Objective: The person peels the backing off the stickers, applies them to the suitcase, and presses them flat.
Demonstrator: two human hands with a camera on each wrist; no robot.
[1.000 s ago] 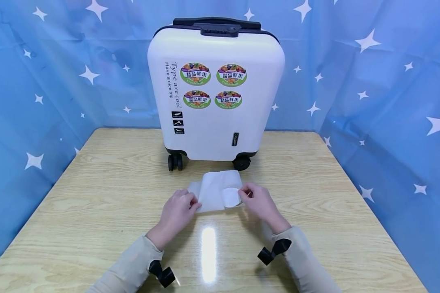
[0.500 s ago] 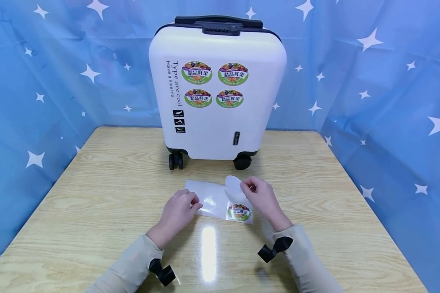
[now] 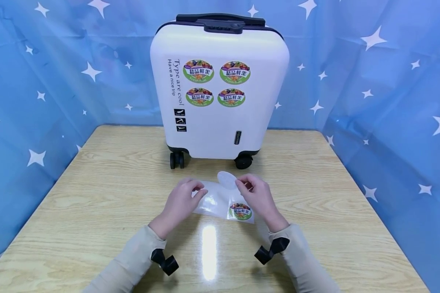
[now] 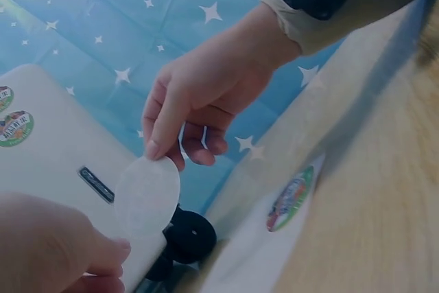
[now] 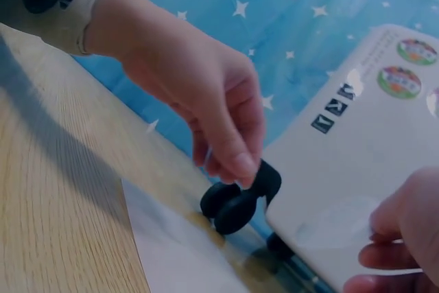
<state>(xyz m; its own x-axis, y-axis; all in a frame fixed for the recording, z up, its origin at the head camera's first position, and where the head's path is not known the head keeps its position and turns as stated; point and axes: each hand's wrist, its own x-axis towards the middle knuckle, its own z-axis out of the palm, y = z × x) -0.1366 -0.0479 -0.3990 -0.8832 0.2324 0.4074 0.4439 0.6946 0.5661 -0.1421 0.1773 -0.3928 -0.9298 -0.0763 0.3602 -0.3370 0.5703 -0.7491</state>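
Observation:
My right hand pinches an oval sticker between thumb and fingertips, its white back towards me. In the left wrist view the sticker hangs from the right fingertips. My left hand is raised over the left end of the glossy white backing sheet, fingers bent loosely and holding nothing. One printed fruit sticker is still on the sheet's front right corner. Seen from the right wrist, the left hand hovers above the sheet.
A white suitcase stands upright at the back of the wooden table, with several oval fruit stickers on its front. Its black wheels are just behind the sheet. A blue star-patterned curtain surrounds the table.
The sticker has come up off the sheet in the right hand and moved slightly left. The sheet has flattened, showing its printed sticker. My left hand has let go of the sheet and risen.

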